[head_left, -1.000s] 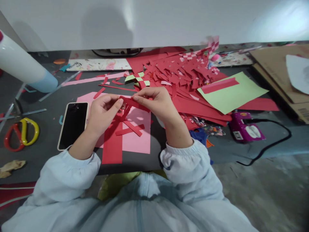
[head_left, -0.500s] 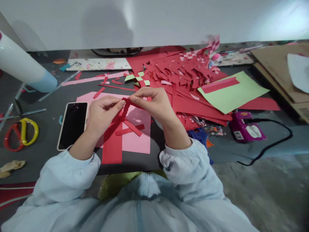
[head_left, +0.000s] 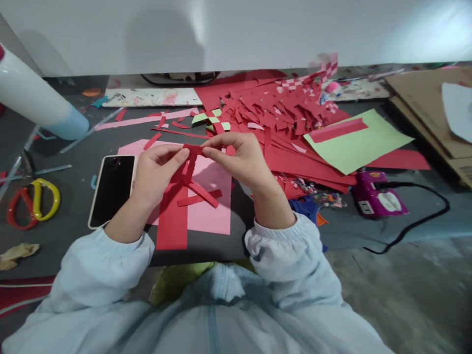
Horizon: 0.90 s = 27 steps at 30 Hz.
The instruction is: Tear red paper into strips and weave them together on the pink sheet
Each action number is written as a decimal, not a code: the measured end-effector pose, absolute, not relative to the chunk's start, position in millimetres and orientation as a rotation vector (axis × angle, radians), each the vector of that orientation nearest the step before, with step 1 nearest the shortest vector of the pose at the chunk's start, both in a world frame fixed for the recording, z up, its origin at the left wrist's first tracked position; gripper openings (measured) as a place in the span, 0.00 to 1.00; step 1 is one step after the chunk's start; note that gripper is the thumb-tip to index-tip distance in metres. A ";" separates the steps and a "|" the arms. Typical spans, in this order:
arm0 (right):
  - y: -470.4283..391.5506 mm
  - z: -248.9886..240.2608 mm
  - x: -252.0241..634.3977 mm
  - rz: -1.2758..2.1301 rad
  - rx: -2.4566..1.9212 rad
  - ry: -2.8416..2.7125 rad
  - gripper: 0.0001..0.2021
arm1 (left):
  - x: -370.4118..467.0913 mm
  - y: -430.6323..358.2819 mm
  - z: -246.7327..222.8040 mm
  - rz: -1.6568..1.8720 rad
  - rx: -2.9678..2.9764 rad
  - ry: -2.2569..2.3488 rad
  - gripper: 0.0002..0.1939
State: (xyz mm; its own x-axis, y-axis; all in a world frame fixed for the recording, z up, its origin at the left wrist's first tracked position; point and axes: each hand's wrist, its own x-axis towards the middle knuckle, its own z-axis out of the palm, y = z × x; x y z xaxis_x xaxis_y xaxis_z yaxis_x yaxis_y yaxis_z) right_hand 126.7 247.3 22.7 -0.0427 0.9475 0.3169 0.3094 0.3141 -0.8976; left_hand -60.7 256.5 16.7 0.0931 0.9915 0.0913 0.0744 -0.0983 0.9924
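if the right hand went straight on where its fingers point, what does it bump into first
Past the red strip it pinches, the right hand would probably meet the left hand first, though depth is hard to judge here.

I pinch a red paper strip [head_left: 192,149] between my left hand [head_left: 157,169] and right hand [head_left: 238,156]. Below them, other red strips [head_left: 200,197] lie on a pink sheet [head_left: 211,220]; a phone [head_left: 111,191] lies beside my left, red scraps [head_left: 280,110] beyond my right.

Dk-grey table [head_left: 214,246]; wht wall [head_left: 258,34] behind table, w/ bright glare [head_left: 446,24] above table's R end; grey floor [head_left: 405,285] below table's front edge, dimly lit.
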 end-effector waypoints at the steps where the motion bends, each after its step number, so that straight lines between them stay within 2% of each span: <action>1: 247.4 22.4 126.5 0.792 -1.188 -1.561 0.06 | -60.1 255.4 18.3 1.146 1.376 1.141 0.09; 6: 247.9 21.2 126.7 0.793 -1.196 -1.542 0.06 | -59.4 252.4 24.6 1.018 1.407 1.110 0.14; 27: 247.6 21.6 126.8 0.772 -1.232 -1.533 0.07 | -63.2 255.9 23.8 0.914 1.464 1.079 0.11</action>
